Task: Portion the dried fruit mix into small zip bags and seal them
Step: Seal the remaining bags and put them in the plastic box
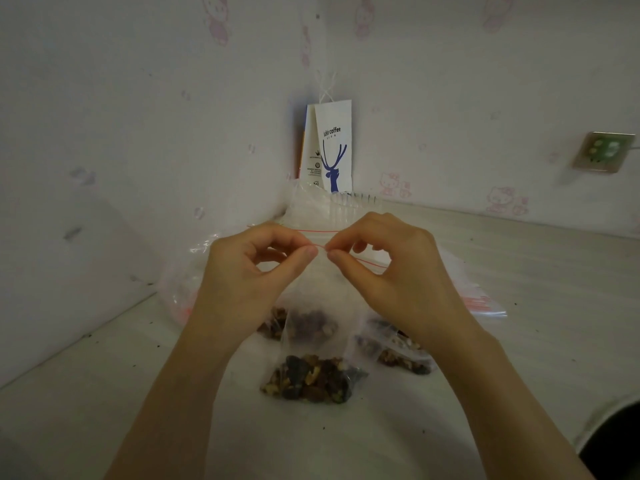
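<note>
Both hands are up over the bench [104,393], and the small zip bag [320,341] hangs straight down between them, its top edge caught in the fingertips. The left hand [249,271] pinches the red zip strip [322,248] between thumb and forefinger with the other fingers curled in. The right hand [391,268] does the same just beside it, the two thumb tips nearly meeting on the strip. The bag is clear and thin, upright, empty and creased through its upper part. The dried fruit mix [311,379] sits heaped in the bottom, a lumpy load of dark brown, black and tan pieces. Whether the bottom rests on the bench or hangs just above it is hard to tell. Just to the right lies a second filled bag [401,355], flat on the bench under the right wrist. Behind the hands stands a large clear bag [322,209], mouth open, with more mix [275,322] showing low beside the left wrist. A stack of empty zip bags [481,301] lies to the right, red strips showing. In the corner a white paper coffee bag [332,147] leans against the wall.
</note>
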